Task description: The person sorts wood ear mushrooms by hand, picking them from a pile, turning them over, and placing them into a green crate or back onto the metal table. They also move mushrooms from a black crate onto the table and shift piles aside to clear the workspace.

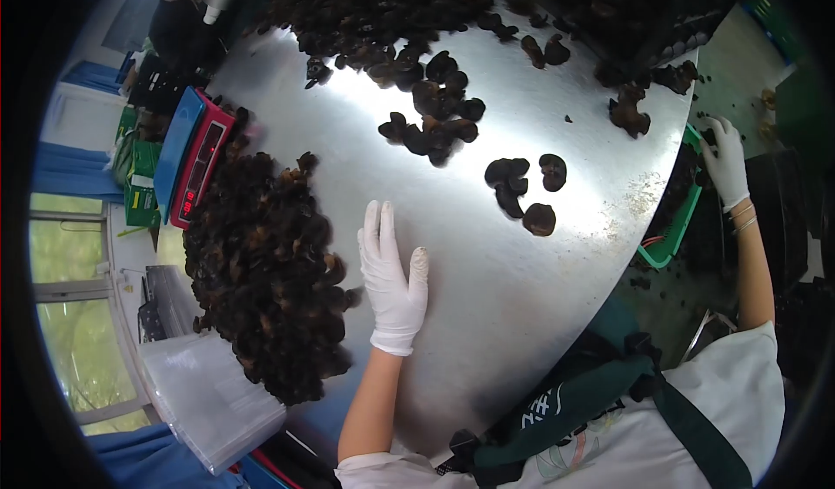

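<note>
My left hand (391, 276), in a white glove, lies flat with fingers apart on the steel table (539, 298), right beside a large heap of dark dried mushrooms (261, 271). It holds nothing. My right hand (724, 163), also gloved, reaches off the table's right edge over a green crate (674, 232) of dark mushrooms; its fingers look spread, and I cannot see anything in them. A few loose mushrooms (522, 189) lie on the table ahead of my left hand.
A red and blue digital scale (196, 158) stands at the table's left edge. Clear plastic containers (204, 398) are stacked near left. More mushroom clusters (435, 115) and a big pile (365, 10) lie at the far side. Another person (187, 2) stands at far left.
</note>
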Tool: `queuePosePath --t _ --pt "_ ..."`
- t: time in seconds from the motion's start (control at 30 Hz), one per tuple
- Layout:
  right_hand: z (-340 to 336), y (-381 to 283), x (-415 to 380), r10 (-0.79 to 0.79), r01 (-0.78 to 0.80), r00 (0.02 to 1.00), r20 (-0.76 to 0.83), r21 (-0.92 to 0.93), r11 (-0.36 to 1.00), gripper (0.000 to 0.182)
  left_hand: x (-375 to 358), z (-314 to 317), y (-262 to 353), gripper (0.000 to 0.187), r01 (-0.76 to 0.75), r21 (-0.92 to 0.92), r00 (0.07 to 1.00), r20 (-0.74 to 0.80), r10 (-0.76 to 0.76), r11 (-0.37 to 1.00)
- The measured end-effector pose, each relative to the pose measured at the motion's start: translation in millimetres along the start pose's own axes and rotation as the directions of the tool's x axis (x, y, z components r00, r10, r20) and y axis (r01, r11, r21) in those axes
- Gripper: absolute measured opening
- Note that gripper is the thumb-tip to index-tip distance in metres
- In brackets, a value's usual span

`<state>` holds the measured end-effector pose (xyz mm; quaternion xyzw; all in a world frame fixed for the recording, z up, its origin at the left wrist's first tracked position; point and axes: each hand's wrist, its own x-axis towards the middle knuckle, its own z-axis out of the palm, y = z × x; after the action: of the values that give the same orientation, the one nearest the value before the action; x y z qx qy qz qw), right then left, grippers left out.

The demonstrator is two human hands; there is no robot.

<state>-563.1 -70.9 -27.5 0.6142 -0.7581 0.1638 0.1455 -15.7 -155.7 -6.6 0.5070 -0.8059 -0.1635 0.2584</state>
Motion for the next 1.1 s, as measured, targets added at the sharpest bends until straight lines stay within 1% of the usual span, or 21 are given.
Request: queuePosePath --t 0.07,0.13,0.17,0.2,0.23,0.27,0.3,0.33,0.37,0.4,0.47,0.53,0.57,0.67,0.77,0.8,0.87,0.97,1.0,1.07,1.1 --pt "0.3 27.5 -9.4 0.081 -0.086 0.994 -0.076 -0.062 0.994 0.042 1.3 -0.1 0.0 0.065 -0.009 0.006 1.000 -0.002 0.009 1.000" --pt "-22.9 -25.7 3.8 0.039 -0.030 0.996 -0.082 0.112 0.993 0.041 -1.4 -0.3 0.7 0.066 -0.008 0.019 1.000 0.002 0.008 1.000" --pt "-27.9 -57.6 10.2 -0.036 0.056 0.997 -0.075 0.284 0.957 0.035 -1.1 0.0 0.4 0.066 -0.012 0.028 1.000 0.000 0.012 1.000" --pt "-36.7 -98.2 13.7 0.041 -0.079 0.996 0.085 0.525 0.848 0.033 -0.1 1.0 0.4 0.066 -0.017 0.037 1.000 -0.006 0.018 0.999" --pt "-49.5 -138.7 16.8 -0.012 -0.163 0.962 0.273 0.608 0.777 0.033 0.0 1.9 0.3 0.066 -0.019 0.032 1.000 -0.005 0.019 0.999" --pt "-53.9 -177.8 17.6 -0.090 -0.083 0.968 0.233 0.640 0.764 0.038 0.2 2.3 -0.3 0.066 -0.020 0.029 1.000 -0.007 0.020 0.999" --pt "-41.4 -200.0 18.1 -0.227 0.087 0.965 0.129 0.662 0.745 0.046 0.0 1.5 -0.8 0.067 -0.019 0.029 1.000 -0.010 0.020 0.999" --pt "-35.7 -219.9 22.7 -0.344 0.268 0.938 0.041 0.541 0.797 0.051 -0.4 1.0 -0.4 0.067 -0.015 0.022 1.000 -0.009 0.015 1.000" --pt "-45.4 -243.1 28.1 -0.341 0.119 0.908 0.243 0.631 0.767 0.049 -0.8 1.6 0.8 0.067 -0.010 0.015 1.000 -0.010 0.010 1.000" --pt "-31.8 -251.7 26.8 -0.431 0.259 0.878 0.207 0.552 0.793 0.042 -1.0 1.5 1.6 0.066 -0.005 0.007 1.000 -0.012 0.005 1.000" --pt "-6.1 -266.5 25.9 -0.559 0.246 0.809 0.183 0.759 0.603 0.032 -1.2 0.8 1.5 0.066 -0.020 -0.022 1.000 -0.017 0.020 1.000" --pt "-5.7 -287.5 32.5 -0.606 0.244 0.795 0.028 0.899 0.363 0.029 -0.6 -0.5 0.5 0.066 -0.036 -0.055 0.999 -0.020 0.035 0.998" --pt "-10.4 -292.9 38.5 -0.569 0.260 0.822 0.009 0.883 0.391 0.024 -0.7 -0.9 -0.2 0.066 -0.040 -0.075 0.999 -0.025 0.038 0.996" --pt "-12.5 -296.3 74.8 -0.361 -0.044 0.900 0.243 0.876 0.481 0.031 -5.8 -2.0 -2.9 0.064 -0.027 -0.092 1.000 -0.013 0.026 0.995" --pt "52.4 -304.0 99.5 -0.322 0.350 0.932 -0.166 0.640 0.684 0.042 -2.9 -3.2 -3.6 0.060 -0.025 -0.053 1.000 -0.009 0.024 0.998" --pt "50.8 -309.2 105.0 -0.383 0.403 0.909 -0.164 0.578 0.710 0.050 -3.0 -2.3 -1.6 0.057 -0.026 -0.029 1.000 -0.015 0.026 0.999" --pt "61.2 -320.1 110.2 -0.491 0.483 0.864 -0.109 0.456 0.748 0.052 -2.4 -1.5 -1.1 0.054 -0.021 -0.044 1.000 -0.009 0.021 0.999" --pt "68.2 -317.4 112.3 -0.449 0.428 0.891 -0.070 0.462 0.777 0.051 -3.3 2.0 -5.3 0.056 -0.038 -0.038 0.999 -0.004 0.038 0.999" --pt "61.7 -309.5 113.7 -0.424 0.329 0.903 0.071 0.520 0.788 0.047 -3.9 2.1 -6.6 0.058 -0.031 -0.053 1.000 -0.005 0.031 0.998" --pt "42.6 -281.3 106.6 -0.473 0.295 0.844 0.251 0.520 0.802 0.042 -5.6 0.0 -8.8 0.060 -0.024 -0.056 1.000 -0.003 0.024 0.998" --pt "27.2 -265.5 100.0 -0.480 0.310 0.839 0.256 0.499 0.809 0.039 -5.2 -0.4 -7.6 0.061 -0.030 -0.048 1.000 0.002 0.030 0.998"
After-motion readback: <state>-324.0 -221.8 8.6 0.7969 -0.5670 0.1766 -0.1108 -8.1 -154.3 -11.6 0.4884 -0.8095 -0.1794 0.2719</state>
